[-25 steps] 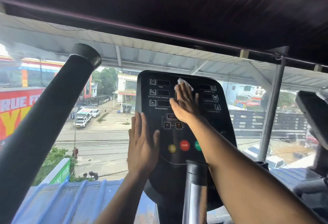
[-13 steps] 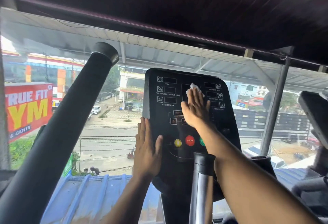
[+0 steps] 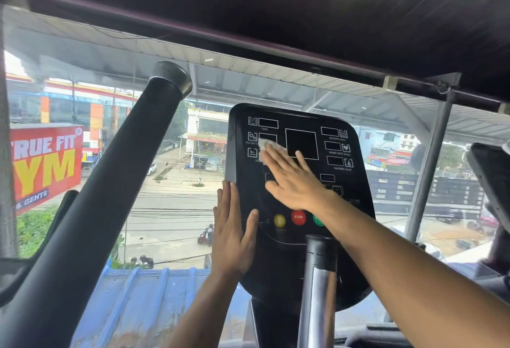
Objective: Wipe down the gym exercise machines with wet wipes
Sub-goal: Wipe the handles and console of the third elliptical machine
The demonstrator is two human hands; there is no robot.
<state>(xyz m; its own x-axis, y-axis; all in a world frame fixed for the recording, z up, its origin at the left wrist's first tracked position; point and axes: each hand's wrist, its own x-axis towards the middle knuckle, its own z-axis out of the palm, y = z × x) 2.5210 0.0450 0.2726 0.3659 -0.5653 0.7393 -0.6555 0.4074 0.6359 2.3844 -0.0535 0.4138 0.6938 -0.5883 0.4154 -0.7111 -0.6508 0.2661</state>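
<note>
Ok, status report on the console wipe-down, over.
Right hand flat, pressing wet wipe on console, left readouts. Left hand flat, bracing console's left edge. Nothing blocking.

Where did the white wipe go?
The wipe is under the fingertips of the right hand, pressed flat on the upper left of the black console, beside the big square screen.

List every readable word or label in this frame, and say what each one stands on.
"TIME", "DISTANCE (km)", "HEART RATE (bpm)", "CALORIES (kcal)": console display labels.
"ROTATI…", "RE…": console labels cut off by the wet wipe under the right hand.
"STOP": red button.
"TRUE FIT", "YM", "& GENTS": red banner outside, partly hidden.
Distant shop signs: too blurred.
</note>
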